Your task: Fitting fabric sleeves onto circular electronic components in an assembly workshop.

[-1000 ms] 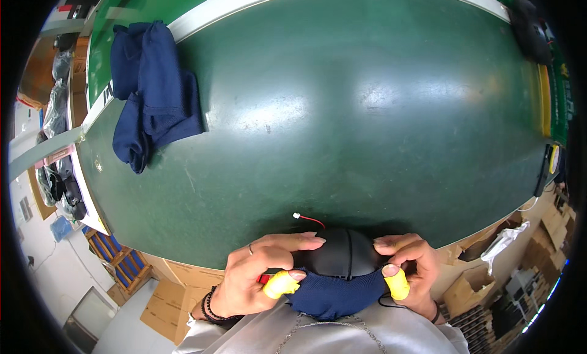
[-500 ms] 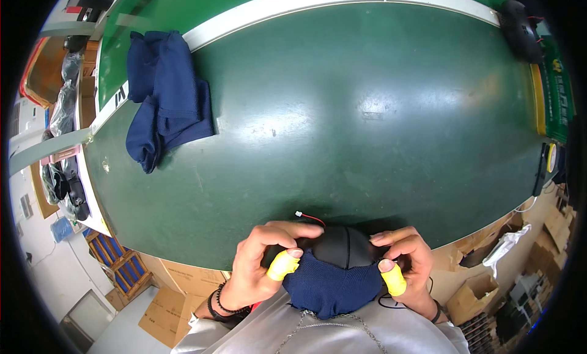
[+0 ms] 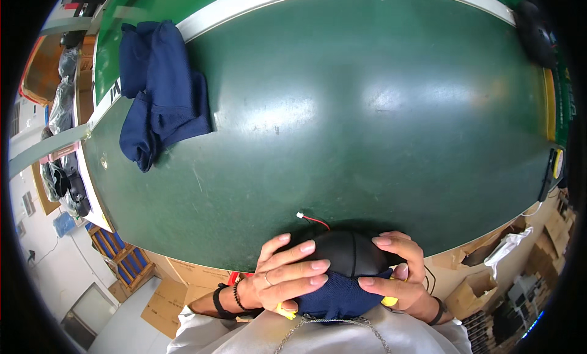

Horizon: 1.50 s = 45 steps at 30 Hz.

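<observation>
Close to my body at the table's near edge, I hold a rounded black padded piece (image 3: 335,249) with a seam down its middle. A navy knit cover (image 3: 336,298) wraps its near part. My left hand (image 3: 284,277) grips the left side, fingers laid across the black surface and the cover. On the right side, my right hand (image 3: 400,268) has its fingers bent round the piece, one pressing the cover's edge. Yellow wrapping shows on both thumbs, mostly hidden now. A thin red wire (image 3: 317,221) with a white plug (image 3: 299,215) sticks out from the far side.
Folded navy cloth (image 3: 165,103) lies at the far left of the green table (image 3: 275,164). Another black piece (image 3: 535,33) is at the far right corner. A round yellow-and-white item (image 3: 557,163) sits by the right edge. Cardboard boxes (image 3: 160,308) stand on the floor.
My thumbs have moved down out of sight, and my fingers have swung over onto the black piece and cover. The piece is tilted slightly and sits a little lower. The view has shifted a bit.
</observation>
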Each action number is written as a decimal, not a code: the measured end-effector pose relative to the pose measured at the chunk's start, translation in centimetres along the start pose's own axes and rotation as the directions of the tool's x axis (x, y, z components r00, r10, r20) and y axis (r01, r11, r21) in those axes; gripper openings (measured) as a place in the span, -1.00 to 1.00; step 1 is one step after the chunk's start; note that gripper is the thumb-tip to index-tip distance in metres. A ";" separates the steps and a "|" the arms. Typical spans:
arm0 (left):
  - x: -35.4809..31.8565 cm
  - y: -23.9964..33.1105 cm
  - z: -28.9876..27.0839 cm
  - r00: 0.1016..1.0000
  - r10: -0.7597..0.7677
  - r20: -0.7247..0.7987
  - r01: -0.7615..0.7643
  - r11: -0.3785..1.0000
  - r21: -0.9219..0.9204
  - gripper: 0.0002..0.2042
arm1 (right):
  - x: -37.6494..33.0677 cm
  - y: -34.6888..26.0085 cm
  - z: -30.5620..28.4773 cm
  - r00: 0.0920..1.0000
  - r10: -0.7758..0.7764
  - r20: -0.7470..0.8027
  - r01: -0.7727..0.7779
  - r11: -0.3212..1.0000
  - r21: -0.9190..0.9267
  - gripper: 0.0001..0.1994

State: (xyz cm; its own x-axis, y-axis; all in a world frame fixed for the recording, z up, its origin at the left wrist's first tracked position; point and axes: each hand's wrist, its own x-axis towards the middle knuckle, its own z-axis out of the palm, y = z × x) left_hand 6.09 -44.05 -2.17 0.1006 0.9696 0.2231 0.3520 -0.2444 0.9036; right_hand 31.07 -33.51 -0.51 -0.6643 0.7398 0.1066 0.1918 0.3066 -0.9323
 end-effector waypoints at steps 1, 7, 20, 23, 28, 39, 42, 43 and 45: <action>-0.1 -0.4 0.4 0.998 0.017 -0.053 -0.018 1.000 -0.024 -0.37 | 0.0 0.0 0.1 1.000 0.021 -0.003 -0.020 0.998 0.058 -0.51; 0.2 -0.5 0.7 0.992 -0.119 -0.041 0.119 0.993 -0.024 -0.18 | 0.2 0.2 0.7 0.996 0.067 -0.058 -0.065 0.997 0.044 -0.62; -0.1 2.9 1.7 0.970 -0.081 -0.230 0.074 0.997 -0.036 -0.43 | 0.2 -0.5 0.9 0.983 -0.161 -0.087 0.132 0.953 -0.272 -0.55; 0.0 2.9 3.2 0.944 -0.076 -0.322 0.064 0.997 -0.049 -0.37 | -0.1 0.0 1.3 0.957 -0.263 -0.119 0.230 0.944 -0.238 -0.53; -0.1 0.6 4.0 0.919 -0.186 -0.347 0.121 0.972 -0.201 -0.20 | -0.2 1.0 1.4 0.981 -0.144 -0.129 0.106 0.958 -0.267 -0.45; 0.5 2.9 3.1 0.914 -0.188 -0.359 0.045 0.927 -0.371 -0.14 | 0.0 -3.8 1.7 0.915 -0.063 -0.398 0.099 0.992 0.072 -0.58; 0.9 3.1 3.3 0.887 -0.236 -0.397 0.032 0.889 -0.457 -0.09 | 0.9 -3.4 3.6 0.924 -0.154 -0.351 0.182 0.982 0.048 -0.35; 0.9 2.9 3.6 0.907 -0.214 -0.361 0.038 0.898 -0.438 -0.05 | 0.8 -3.1 4.3 0.962 -0.051 -0.267 0.073 0.995 0.072 -0.14; 0.9 2.4 4.3 0.897 -0.171 -0.408 -0.024 0.902 -0.431 -0.04 | 0.8 -2.0 5.0 0.948 -0.125 -0.291 0.155 0.984 0.082 -0.08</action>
State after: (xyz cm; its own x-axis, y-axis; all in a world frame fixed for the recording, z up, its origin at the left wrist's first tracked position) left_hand 11.05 -43.79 -1.36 -0.3500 0.9162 0.1950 -0.0863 -0.2388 0.9672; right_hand 26.56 -36.56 -0.30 -0.4437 0.8377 0.3183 0.0265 0.3673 -0.9297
